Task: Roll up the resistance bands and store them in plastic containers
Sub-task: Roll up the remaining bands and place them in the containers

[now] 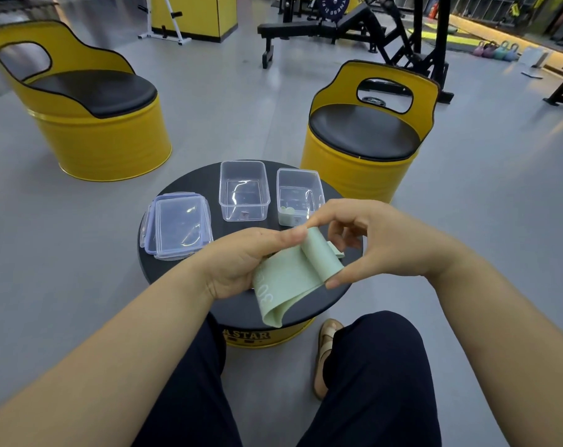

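A pale green resistance band is held above the round black table top, folded over at its upper end, with its lower loop hanging past the near table edge. My left hand grips its left side, thumb on top. My right hand pinches the folded end between forefinger and thumb. Two clear plastic containers stand open at the back of the table: the middle one looks empty, the right one holds a rolled pale green band in its near corner.
Stacked clear lids with blue-tinted clips lie on the table's left side. Two yellow barrel chairs stand behind, at the left and the right. Gym benches and kettlebells fill the far floor. My knees and a sandalled foot are below the table.
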The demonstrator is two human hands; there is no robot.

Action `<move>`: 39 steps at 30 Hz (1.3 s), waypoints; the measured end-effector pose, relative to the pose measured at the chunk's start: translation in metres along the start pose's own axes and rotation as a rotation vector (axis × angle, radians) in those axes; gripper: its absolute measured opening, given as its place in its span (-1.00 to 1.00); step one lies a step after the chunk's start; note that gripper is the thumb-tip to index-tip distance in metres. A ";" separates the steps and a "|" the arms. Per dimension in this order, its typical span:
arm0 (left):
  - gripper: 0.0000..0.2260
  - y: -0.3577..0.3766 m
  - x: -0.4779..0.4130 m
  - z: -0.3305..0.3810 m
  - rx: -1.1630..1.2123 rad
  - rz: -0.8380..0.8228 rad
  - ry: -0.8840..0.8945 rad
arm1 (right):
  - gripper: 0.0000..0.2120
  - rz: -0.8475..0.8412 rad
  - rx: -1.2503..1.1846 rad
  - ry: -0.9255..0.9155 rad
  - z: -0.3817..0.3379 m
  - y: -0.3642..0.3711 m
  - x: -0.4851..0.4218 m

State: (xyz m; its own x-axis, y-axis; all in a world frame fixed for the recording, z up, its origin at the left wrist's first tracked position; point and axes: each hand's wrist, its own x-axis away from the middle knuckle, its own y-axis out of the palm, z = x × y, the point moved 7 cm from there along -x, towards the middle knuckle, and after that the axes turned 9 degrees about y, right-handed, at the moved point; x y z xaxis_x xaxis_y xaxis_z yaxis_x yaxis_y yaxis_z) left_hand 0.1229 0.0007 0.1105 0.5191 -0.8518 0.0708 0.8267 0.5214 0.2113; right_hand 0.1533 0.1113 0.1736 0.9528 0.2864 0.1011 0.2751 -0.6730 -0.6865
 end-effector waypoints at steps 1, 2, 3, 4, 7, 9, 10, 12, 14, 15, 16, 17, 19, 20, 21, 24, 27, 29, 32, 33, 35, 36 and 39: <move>-0.45 0.000 -0.001 -0.001 -0.013 0.030 -0.004 | -0.47 -0.007 0.031 -0.002 0.000 0.001 0.000; -0.47 -0.001 -0.001 -0.002 -0.045 0.065 -0.010 | -0.47 -0.014 0.063 -0.007 0.000 0.002 -0.001; -0.55 -0.002 -0.002 -0.001 -0.078 0.099 -0.016 | -0.48 -0.021 0.093 -0.009 0.000 0.002 -0.002; -0.65 -0.002 -0.002 -0.001 -0.101 0.126 -0.016 | -0.48 -0.026 0.110 -0.008 0.001 0.003 -0.002; -0.81 -0.002 -0.002 0.004 -0.122 0.174 0.005 | -0.48 -0.022 0.113 -0.002 0.002 0.001 -0.002; -0.79 -0.001 -0.002 0.005 -0.120 0.188 0.022 | -0.46 -0.021 0.106 0.009 0.003 0.000 -0.002; -0.79 -0.001 -0.002 0.005 -0.116 0.199 0.033 | -0.44 -0.020 0.100 0.017 0.004 -0.001 -0.001; -0.79 -0.005 -0.003 0.004 -0.086 0.249 0.064 | -0.35 -0.007 0.038 0.041 0.007 -0.002 0.000; -0.72 -0.012 -0.005 0.003 -0.024 0.339 0.107 | -0.24 0.032 -0.155 0.094 0.014 -0.004 0.002; -0.69 -0.014 -0.005 0.004 0.015 0.378 0.133 | -0.21 0.065 -0.289 0.120 0.018 -0.005 0.002; -0.68 -0.015 -0.005 0.004 0.056 0.406 0.158 | -0.22 0.118 -0.410 0.146 0.022 -0.004 0.003; -0.69 -0.015 -0.006 0.006 0.100 0.425 0.187 | -0.25 0.187 -0.496 0.177 0.027 -0.002 0.003; -0.71 -0.011 -0.008 0.009 0.178 0.452 0.238 | -0.27 0.307 -0.623 0.256 0.036 0.008 0.002; -0.67 -0.010 -0.009 0.010 0.212 0.467 0.260 | -0.30 0.341 -0.690 0.290 0.039 0.016 0.001; -0.63 -0.009 -0.010 0.012 0.237 0.482 0.281 | -0.37 0.360 -0.749 0.315 0.041 0.023 0.000; -0.72 -0.009 -0.011 0.016 0.264 0.519 0.351 | -0.62 0.380 -0.814 0.338 0.042 0.035 0.001; -0.83 -0.012 -0.010 0.018 0.264 0.531 0.390 | -0.83 0.407 -0.826 0.314 0.042 0.034 0.003; -0.82 -0.013 -0.009 0.018 0.263 0.523 0.411 | -0.89 0.396 -0.832 0.299 0.040 0.034 0.003; -0.81 -0.014 -0.006 0.019 0.199 0.508 0.448 | -0.90 0.352 -0.859 0.296 0.039 0.035 0.002; -0.79 -0.014 -0.005 0.020 0.162 0.506 0.457 | -0.89 0.331 -0.868 0.295 0.038 0.036 0.002; -0.76 -0.013 -0.003 0.020 0.109 0.503 0.467 | -0.79 0.295 -0.856 0.294 0.037 0.035 0.002; -0.75 -0.013 -0.001 0.021 0.094 0.499 0.470 | -0.71 0.288 -0.843 0.292 0.035 0.034 0.002; -0.72 -0.010 0.001 0.025 0.050 0.472 0.487 | -0.52 0.376 -0.839 0.276 0.033 0.025 0.002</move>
State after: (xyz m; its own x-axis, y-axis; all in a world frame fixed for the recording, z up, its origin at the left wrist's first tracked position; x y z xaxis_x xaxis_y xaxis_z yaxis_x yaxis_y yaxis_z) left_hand 0.1090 -0.0065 0.1331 0.8700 -0.4069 -0.2784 0.4825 0.8186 0.3115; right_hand 0.1575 0.1171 0.1327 0.9646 -0.1469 0.2188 -0.1549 -0.9877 0.0201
